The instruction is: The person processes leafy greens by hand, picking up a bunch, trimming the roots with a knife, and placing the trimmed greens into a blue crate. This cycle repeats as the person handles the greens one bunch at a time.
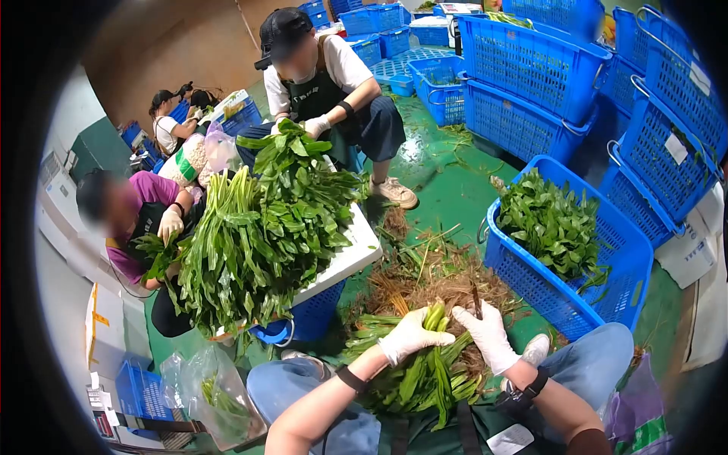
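My left hand [415,336], in a white glove, is closed around a bunch of long green leaves [425,375] above my lap. Just to its right is my right hand [489,335], also gloved, closed on a thin dark tool [476,300] that points upward, perhaps a knife. Under and beyond both hands lies a pile of brown roots and trimmings [447,284] on the green floor. More leafy greens lie beneath my hands. A large heap of leafy greens [258,227] covers a white board [355,246] at the left.
A blue crate [633,265] with greens stands at the right. Stacked blue crates [523,68] rise behind it. One co-worker [326,91] sits beyond the board, another [152,205] at its left, more people farther back. A plastic bag [216,394] lies at lower left.
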Demonstrator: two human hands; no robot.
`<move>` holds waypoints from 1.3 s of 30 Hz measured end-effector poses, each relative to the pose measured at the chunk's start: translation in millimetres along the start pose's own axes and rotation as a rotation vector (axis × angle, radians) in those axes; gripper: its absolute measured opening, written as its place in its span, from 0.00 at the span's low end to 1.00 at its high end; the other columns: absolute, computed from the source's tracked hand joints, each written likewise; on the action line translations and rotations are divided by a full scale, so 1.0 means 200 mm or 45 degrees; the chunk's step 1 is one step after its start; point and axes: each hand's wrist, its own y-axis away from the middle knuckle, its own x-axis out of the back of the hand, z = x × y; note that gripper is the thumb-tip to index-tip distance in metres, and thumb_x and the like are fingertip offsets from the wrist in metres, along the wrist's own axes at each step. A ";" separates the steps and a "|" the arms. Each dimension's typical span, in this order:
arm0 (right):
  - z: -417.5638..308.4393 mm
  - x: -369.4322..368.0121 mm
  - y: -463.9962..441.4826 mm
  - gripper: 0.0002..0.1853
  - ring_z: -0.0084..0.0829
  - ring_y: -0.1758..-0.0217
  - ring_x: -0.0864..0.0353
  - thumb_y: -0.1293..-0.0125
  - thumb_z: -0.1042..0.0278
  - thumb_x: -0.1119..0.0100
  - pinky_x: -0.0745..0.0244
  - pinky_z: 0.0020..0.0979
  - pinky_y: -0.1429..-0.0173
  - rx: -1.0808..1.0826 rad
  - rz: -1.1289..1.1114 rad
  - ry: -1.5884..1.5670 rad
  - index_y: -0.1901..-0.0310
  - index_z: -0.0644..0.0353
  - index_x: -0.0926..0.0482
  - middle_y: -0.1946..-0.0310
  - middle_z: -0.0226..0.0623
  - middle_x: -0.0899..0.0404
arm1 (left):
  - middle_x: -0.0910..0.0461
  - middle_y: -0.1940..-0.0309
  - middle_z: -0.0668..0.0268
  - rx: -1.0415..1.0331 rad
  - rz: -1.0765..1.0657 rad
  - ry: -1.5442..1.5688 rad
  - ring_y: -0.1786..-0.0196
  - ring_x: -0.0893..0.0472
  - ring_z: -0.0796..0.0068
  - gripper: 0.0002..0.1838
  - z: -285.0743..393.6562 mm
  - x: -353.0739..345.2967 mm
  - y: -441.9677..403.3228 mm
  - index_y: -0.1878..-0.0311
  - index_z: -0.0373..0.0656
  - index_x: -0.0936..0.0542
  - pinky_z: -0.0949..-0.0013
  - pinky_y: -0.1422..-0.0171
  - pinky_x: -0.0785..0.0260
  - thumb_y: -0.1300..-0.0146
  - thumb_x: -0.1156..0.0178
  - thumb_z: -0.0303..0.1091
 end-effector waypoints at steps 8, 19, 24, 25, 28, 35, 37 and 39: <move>0.04 -0.01 -0.07 0.13 0.12 0.73 0.36 0.32 0.62 0.39 0.42 0.19 0.70 -0.157 0.079 -0.182 0.52 0.61 0.23 0.72 0.21 0.29 | 0.21 0.59 0.74 -0.045 -0.024 0.466 0.58 0.23 0.83 0.21 -0.04 -0.04 -0.04 0.49 0.40 0.22 0.76 0.49 0.30 0.46 0.27 0.29; -0.05 -0.07 -0.11 0.12 0.17 0.66 0.23 0.39 0.72 0.33 0.28 0.21 0.59 -0.146 0.013 -0.311 0.55 0.64 0.20 0.67 0.26 0.20 | 0.20 0.63 0.65 -0.106 0.134 0.894 0.64 0.20 0.74 0.13 0.03 -0.02 -0.06 0.51 0.37 0.24 0.71 0.57 0.25 0.37 0.37 0.29; -0.03 -0.12 -0.07 0.12 0.15 0.65 0.27 0.36 0.71 0.36 0.28 0.22 0.58 -0.067 0.019 -0.091 0.52 0.64 0.21 0.66 0.24 0.22 | 0.19 0.64 0.66 0.017 0.202 0.714 0.64 0.19 0.76 0.13 0.01 0.03 -0.06 0.52 0.36 0.22 0.72 0.58 0.25 0.39 0.34 0.29; -0.03 -0.13 -0.07 0.12 0.15 0.64 0.27 0.35 0.70 0.36 0.29 0.22 0.58 -0.122 0.021 -0.203 0.52 0.64 0.22 0.67 0.24 0.23 | 0.18 0.64 0.67 0.020 0.255 0.620 0.65 0.20 0.78 0.13 0.02 0.02 -0.06 0.53 0.36 0.21 0.73 0.58 0.26 0.39 0.33 0.30; -0.09 -0.15 -0.06 0.12 0.15 0.62 0.27 0.34 0.66 0.36 0.30 0.21 0.56 -0.127 0.002 -0.221 0.55 0.64 0.22 0.64 0.24 0.21 | 0.18 0.64 0.71 -0.001 0.294 0.390 0.65 0.21 0.83 0.15 0.01 0.03 -0.07 0.54 0.37 0.19 0.76 0.58 0.27 0.40 0.31 0.34; -0.02 -0.11 -0.08 0.11 0.15 0.71 0.28 0.32 0.68 0.40 0.32 0.21 0.67 -0.212 0.154 -0.460 0.51 0.62 0.23 0.65 0.23 0.21 | 0.19 0.57 0.72 0.035 0.044 0.425 0.57 0.23 0.84 0.16 -0.03 0.03 -0.08 0.48 0.39 0.21 0.76 0.51 0.29 0.37 0.33 0.34; -0.01 -0.12 -0.07 0.13 0.12 0.78 0.35 0.31 0.68 0.43 0.39 0.19 0.76 -0.192 0.143 -0.619 0.48 0.60 0.26 0.69 0.23 0.23 | 0.19 0.57 0.73 -0.028 0.053 0.280 0.58 0.23 0.84 0.16 -0.08 0.03 -0.11 0.49 0.39 0.21 0.76 0.51 0.29 0.37 0.34 0.33; 0.00 -0.13 -0.08 0.13 0.12 0.78 0.35 0.31 0.67 0.43 0.40 0.19 0.76 -0.221 0.163 -0.518 0.47 0.59 0.26 0.69 0.23 0.23 | 0.20 0.60 0.72 -0.175 0.110 0.174 0.60 0.24 0.84 0.13 -0.10 -0.04 -0.12 0.51 0.39 0.22 0.76 0.53 0.29 0.37 0.34 0.29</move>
